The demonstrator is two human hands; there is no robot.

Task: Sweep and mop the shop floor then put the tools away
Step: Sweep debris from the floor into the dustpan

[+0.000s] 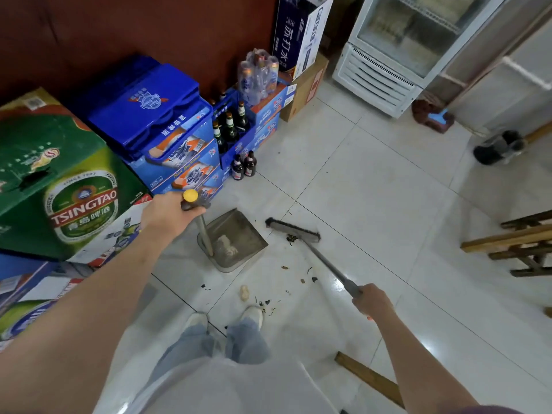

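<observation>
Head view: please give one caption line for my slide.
Left hand holds the dustpan handle, right hand the broom, sweeping scraps on the tiled floor.

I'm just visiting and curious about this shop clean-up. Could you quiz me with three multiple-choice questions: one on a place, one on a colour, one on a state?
1. Where is the broom head?
A. On the tiles right of the dustpan
B. Inside the fridge
C. On the cartons

2. What colour is the cap on the dustpan handle?
A. Red
B. Yellow
C. White

3. What is the dustpan's state?
A. Empty
B. Upside down
C. Holding some debris

Answers: 1 A, the bristles rest on the floor beside the pan; 2 B, the cap above the left hand is yellow; 3 C, a pale clump lies inside.
</observation>
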